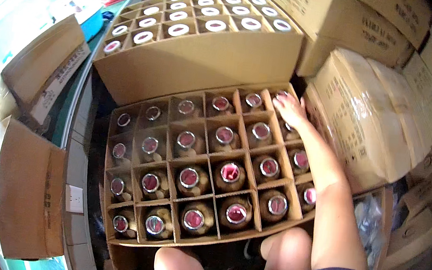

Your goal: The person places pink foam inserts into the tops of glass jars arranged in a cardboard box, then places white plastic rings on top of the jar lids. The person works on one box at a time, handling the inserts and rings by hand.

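The right hand (292, 112) reaches with fingers bent over a jar (282, 94) in the far right corner compartment of the divided carton (179, 245) (I cannot tell whether it pinches the rim, nor how the out-of-view left hand is), just before a second carton (198, 61) of white-topped jars (178, 30).

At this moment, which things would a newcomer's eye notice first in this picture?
Probably first the open divided carton in the middle, its compartments holding shiny-rimmed containers, reddish at the top. Behind it stands a second carton with rows of white-ringed tops. The right hand is over the nearer carton's far right corner.
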The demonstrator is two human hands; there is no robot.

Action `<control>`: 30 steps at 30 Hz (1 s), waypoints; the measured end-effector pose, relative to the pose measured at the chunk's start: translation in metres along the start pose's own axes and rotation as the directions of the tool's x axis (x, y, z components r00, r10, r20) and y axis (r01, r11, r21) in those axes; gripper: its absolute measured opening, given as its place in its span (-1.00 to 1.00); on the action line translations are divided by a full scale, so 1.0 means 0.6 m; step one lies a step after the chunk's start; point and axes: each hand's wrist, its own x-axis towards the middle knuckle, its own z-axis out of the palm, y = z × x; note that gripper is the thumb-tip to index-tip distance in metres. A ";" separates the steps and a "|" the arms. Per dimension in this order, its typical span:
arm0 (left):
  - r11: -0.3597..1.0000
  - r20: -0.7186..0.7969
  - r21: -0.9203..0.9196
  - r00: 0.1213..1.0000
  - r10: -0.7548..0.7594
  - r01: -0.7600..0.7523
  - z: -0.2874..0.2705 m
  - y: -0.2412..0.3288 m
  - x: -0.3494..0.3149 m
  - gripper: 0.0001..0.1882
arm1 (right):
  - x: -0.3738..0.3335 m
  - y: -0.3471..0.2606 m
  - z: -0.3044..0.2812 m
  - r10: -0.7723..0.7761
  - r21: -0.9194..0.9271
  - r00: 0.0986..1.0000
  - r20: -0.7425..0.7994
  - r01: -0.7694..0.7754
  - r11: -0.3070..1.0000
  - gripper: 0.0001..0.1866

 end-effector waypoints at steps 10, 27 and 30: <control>0.999 0.073 0.050 0.997 0.019 -0.023 -0.032 -0.014 -0.033 -0.66 | -0.089 0.054 -0.058 -0.049 0.110 0.959 -0.280 0.082 0.990 -0.45; 0.992 0.135 -0.051 0.983 0.123 -0.117 -0.117 -0.071 -0.022 -0.78 | -0.539 0.018 -0.072 -0.163 -0.180 0.979 -0.120 0.140 0.974 -0.57; 0.981 0.229 -0.054 0.954 0.193 -0.186 -0.085 -0.030 -0.012 -0.76 | -0.543 0.028 -0.074 -0.194 -0.159 0.979 -0.066 0.182 0.970 -0.50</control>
